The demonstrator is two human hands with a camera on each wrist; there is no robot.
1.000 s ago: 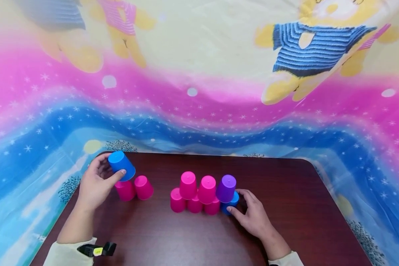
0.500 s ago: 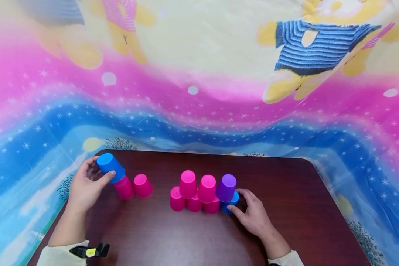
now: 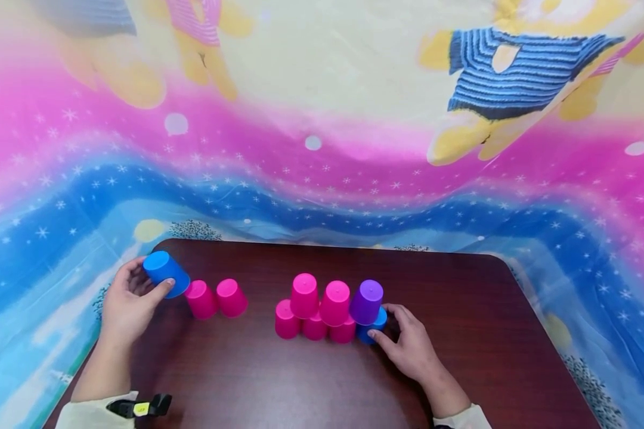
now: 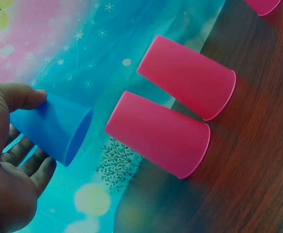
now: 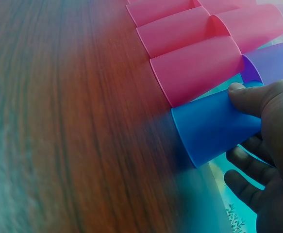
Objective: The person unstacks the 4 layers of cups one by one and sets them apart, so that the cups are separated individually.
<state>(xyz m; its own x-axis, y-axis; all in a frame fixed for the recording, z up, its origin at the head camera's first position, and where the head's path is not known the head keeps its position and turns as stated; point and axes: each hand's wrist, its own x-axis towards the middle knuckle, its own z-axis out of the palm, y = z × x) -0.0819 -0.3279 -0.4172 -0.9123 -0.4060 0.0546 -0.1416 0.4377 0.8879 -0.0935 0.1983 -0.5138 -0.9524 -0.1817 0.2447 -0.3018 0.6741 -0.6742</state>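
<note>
pinching blue cup (image 3: 161, 269) near table edge (image 3: 183, 244): left grip (image 3: 127, 300); right grip (image 3: 409, 347) holds lower cup (image 5: 211, 128) (room in front).

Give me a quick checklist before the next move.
1. Left hand free: not ok, it holds a raised blue tapered plastic cup.
2. Raised cup apart from the nearest pink tapered plastic cup: ok, a gap shows in the left wrist view.
3. Inside of raised cup: cannot tell, hidden.
4. Right hand on the lower blue tapered plastic cup: ok, gripping it.
5. Purple tapered plastic cup upright in the upper row: ok.
</note>
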